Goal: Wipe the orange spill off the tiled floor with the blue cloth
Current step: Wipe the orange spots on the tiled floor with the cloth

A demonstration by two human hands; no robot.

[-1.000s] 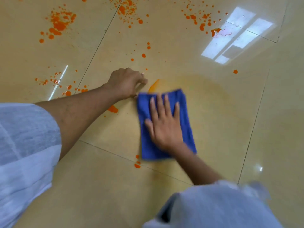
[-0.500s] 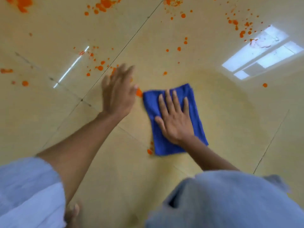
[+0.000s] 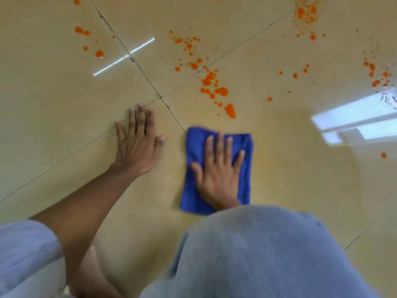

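A folded blue cloth (image 3: 192,168) lies flat on the glossy beige tiled floor (image 3: 290,168). My right hand (image 3: 217,168) presses down on it with straight, spread fingers. My left hand (image 3: 137,145) rests flat on the bare tile to the cloth's left, palm down, holding nothing. Orange spill drops (image 3: 214,87) lie scattered just beyond the cloth, the nearest blob (image 3: 230,110) a short way past its far edge. More orange splatter sits at the far left (image 3: 94,48) and far right (image 3: 373,72).
My grey-clad knee (image 3: 257,254) fills the lower right and hides my right wrist. A light sleeve (image 3: 23,254) covers my left upper arm. A faint smeared patch (image 3: 300,134) lies right of the cloth. Dark grout lines (image 3: 150,82) cross near my left hand.
My left hand went from loosely curled near the cloth to flat on the tile, farther left. The cloth under my right hand has slid back from the orange blob.
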